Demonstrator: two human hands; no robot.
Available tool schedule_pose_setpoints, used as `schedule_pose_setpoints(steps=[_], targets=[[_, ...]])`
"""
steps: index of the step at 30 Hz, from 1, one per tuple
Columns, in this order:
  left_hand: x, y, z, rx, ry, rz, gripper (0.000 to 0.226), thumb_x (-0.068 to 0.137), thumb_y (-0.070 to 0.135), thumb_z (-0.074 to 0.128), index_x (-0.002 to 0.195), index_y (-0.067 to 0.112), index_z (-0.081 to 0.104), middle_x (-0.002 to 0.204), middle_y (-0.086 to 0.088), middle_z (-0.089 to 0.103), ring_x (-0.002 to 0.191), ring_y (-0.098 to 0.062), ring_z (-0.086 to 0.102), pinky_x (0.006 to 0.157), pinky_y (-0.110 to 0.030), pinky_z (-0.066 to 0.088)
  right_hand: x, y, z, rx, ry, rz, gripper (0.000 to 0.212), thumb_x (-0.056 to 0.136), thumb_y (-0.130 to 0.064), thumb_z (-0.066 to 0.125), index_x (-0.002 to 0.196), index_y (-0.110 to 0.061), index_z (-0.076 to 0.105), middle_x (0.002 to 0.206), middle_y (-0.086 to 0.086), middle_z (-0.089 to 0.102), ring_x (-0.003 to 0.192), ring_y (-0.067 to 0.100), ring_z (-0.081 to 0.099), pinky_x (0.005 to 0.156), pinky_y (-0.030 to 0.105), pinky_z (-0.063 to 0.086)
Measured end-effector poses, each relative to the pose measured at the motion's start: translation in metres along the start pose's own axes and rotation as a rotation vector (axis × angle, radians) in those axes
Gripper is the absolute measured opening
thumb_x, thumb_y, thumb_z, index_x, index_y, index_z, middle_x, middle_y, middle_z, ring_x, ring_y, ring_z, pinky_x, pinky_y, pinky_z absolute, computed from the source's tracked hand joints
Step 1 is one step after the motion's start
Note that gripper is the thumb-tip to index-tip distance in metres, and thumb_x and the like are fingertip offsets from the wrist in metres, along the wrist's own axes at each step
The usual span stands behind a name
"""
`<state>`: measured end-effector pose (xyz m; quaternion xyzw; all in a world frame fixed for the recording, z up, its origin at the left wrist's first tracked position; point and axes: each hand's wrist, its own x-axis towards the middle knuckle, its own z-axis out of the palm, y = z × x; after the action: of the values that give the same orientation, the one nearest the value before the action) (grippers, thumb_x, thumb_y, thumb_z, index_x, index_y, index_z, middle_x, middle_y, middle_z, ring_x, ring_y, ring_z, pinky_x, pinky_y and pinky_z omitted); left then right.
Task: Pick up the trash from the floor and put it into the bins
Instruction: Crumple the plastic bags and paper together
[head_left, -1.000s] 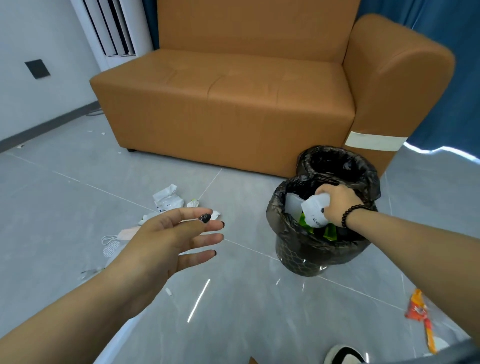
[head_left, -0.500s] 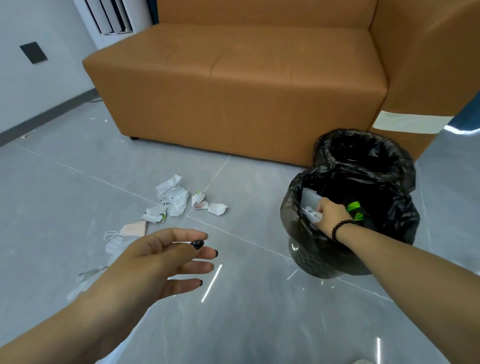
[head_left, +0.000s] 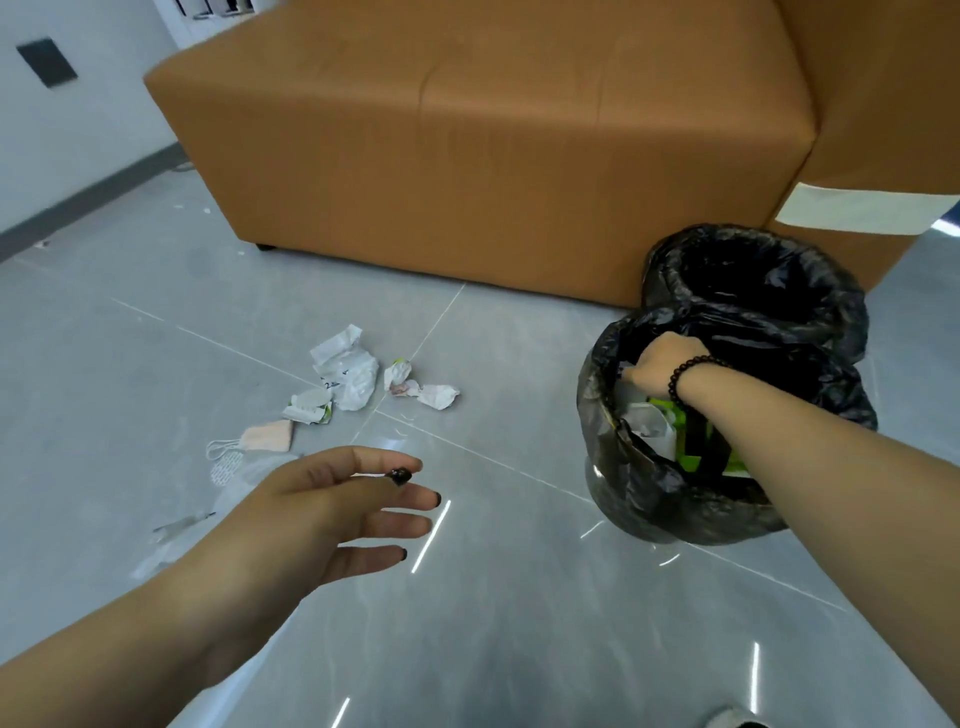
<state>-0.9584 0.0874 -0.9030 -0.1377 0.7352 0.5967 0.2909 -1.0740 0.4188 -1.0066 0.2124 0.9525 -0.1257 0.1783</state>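
Crumpled white paper and plastic trash (head_left: 347, 371) on grey tiled floor (head_left: 519, 623), 9 o'clock of near black-lined bin (head_left: 649, 499) | right hand (head_left: 657, 364) inside bin, fingers hidden, grip indeterminable | left hand (head_left: 332, 512) fingers spread, holding nothing | orange sofa (head_left: 467, 156) at 12 o'clock.

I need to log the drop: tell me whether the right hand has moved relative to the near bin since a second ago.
Yes. The right hand has gone down past the near bin's rim into the bag, where earlier it held white trash above the rim.
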Motion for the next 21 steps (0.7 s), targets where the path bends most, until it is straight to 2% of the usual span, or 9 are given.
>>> schedule_pose_setpoints(steps=[2, 4, 6, 8, 10, 14, 16, 19, 21], targets=[[-0.002, 0.002, -0.006, -0.022, -0.012, -0.006, 0.017, 0.092, 0.01, 0.056, 0.103, 0.012, 0.069, 0.094, -0.009, 0.075, 0.084, -0.021, 0.073, 0.072, -0.034, 0.054, -0.007, -0.016, -0.018, -0.04, 0.049, -0.002, 0.029, 0.092, -0.03, 0.05, 0.078, -0.007, 0.062, 0.069, 0.012, 0.056, 0.065, 0.025, 0.058, 0.043, 0.023, 0.033], [-0.004, 0.003, -0.016, -0.046, -0.011, -0.021, 0.018, 0.091, 0.01, 0.057, 0.105, 0.012, 0.067, 0.095, -0.008, 0.075, 0.085, -0.02, 0.073, 0.071, -0.031, 0.055, -0.02, -0.038, -0.033, -0.029, 0.181, -0.052, 0.024, 0.087, -0.02, 0.052, 0.066, -0.008, 0.057, 0.066, 0.013, 0.056, 0.058, 0.025, 0.055, 0.046, 0.023, 0.037], [0.001, 0.002, -0.025, -0.059, 0.005, -0.036, 0.019, 0.09, 0.011, 0.058, 0.108, 0.012, 0.066, 0.095, -0.007, 0.076, 0.086, -0.019, 0.073, 0.073, -0.031, 0.055, -0.039, -0.064, -0.044, 0.001, 0.399, -0.158, 0.026, 0.088, -0.021, 0.05, 0.067, -0.008, 0.06, 0.067, 0.011, 0.059, 0.059, 0.027, 0.056, 0.051, 0.026, 0.043], [0.008, -0.001, -0.035, -0.065, 0.038, -0.04, 0.019, 0.092, 0.012, 0.056, 0.109, 0.012, 0.064, 0.094, -0.005, 0.076, 0.086, -0.018, 0.073, 0.077, -0.032, 0.056, -0.061, -0.095, -0.046, 0.081, 0.512, -0.314, 0.027, 0.089, -0.024, 0.048, 0.07, -0.011, 0.063, 0.068, 0.009, 0.061, 0.061, 0.029, 0.057, 0.054, 0.029, 0.048], [0.015, -0.007, -0.044, -0.067, 0.052, -0.046, 0.019, 0.093, 0.012, 0.055, 0.109, 0.011, 0.064, 0.093, -0.005, 0.076, 0.085, -0.018, 0.072, 0.077, -0.031, 0.056, -0.081, -0.125, -0.038, 0.158, 0.49, -0.433, 0.025, 0.088, -0.026, 0.049, 0.07, -0.015, 0.062, 0.07, 0.007, 0.061, 0.064, 0.028, 0.058, 0.057, 0.031, 0.05], [0.032, -0.015, -0.056, -0.012, 0.037, -0.08, 0.019, 0.092, 0.011, 0.057, 0.11, 0.011, 0.061, 0.093, -0.006, 0.076, 0.081, -0.017, 0.071, 0.072, -0.029, 0.054, -0.101, -0.162, -0.002, 0.109, 0.349, -0.533, 0.024, 0.087, -0.026, 0.048, 0.072, -0.013, 0.06, 0.077, 0.006, 0.062, 0.073, 0.028, 0.059, 0.062, 0.029, 0.049], [0.041, -0.018, -0.064, 0.033, 0.04, -0.092, 0.02, 0.091, 0.011, 0.058, 0.111, 0.01, 0.06, 0.093, -0.006, 0.076, 0.082, -0.017, 0.071, 0.075, -0.03, 0.056, -0.101, -0.169, 0.016, 0.074, 0.263, -0.55, 0.022, 0.088, -0.025, 0.047, 0.078, -0.014, 0.063, 0.083, 0.005, 0.063, 0.077, 0.027, 0.06, 0.065, 0.03, 0.051], [0.061, -0.022, -0.081, 0.12, 0.052, -0.115, 0.021, 0.091, 0.009, 0.057, 0.112, 0.008, 0.058, 0.097, -0.008, 0.075, 0.083, -0.018, 0.07, 0.084, -0.034, 0.054, -0.087, -0.174, 0.042, 0.05, 0.118, -0.51, 0.018, 0.085, -0.023, 0.048, 0.081, -0.014, 0.063, 0.084, 0.003, 0.062, 0.075, 0.024, 0.059, 0.058, 0.025, 0.044], [0.081, -0.028, -0.094, 0.195, 0.061, -0.136, 0.02, 0.092, 0.01, 0.055, 0.112, 0.007, 0.058, 0.099, -0.008, 0.075, 0.083, -0.018, 0.07, 0.084, -0.033, 0.053, -0.073, -0.175, 0.058, 0.069, 0.046, -0.459, 0.015, 0.083, -0.021, 0.049, 0.078, -0.013, 0.06, 0.083, 0.003, 0.062, 0.074, 0.024, 0.06, 0.057, 0.024, 0.044]])
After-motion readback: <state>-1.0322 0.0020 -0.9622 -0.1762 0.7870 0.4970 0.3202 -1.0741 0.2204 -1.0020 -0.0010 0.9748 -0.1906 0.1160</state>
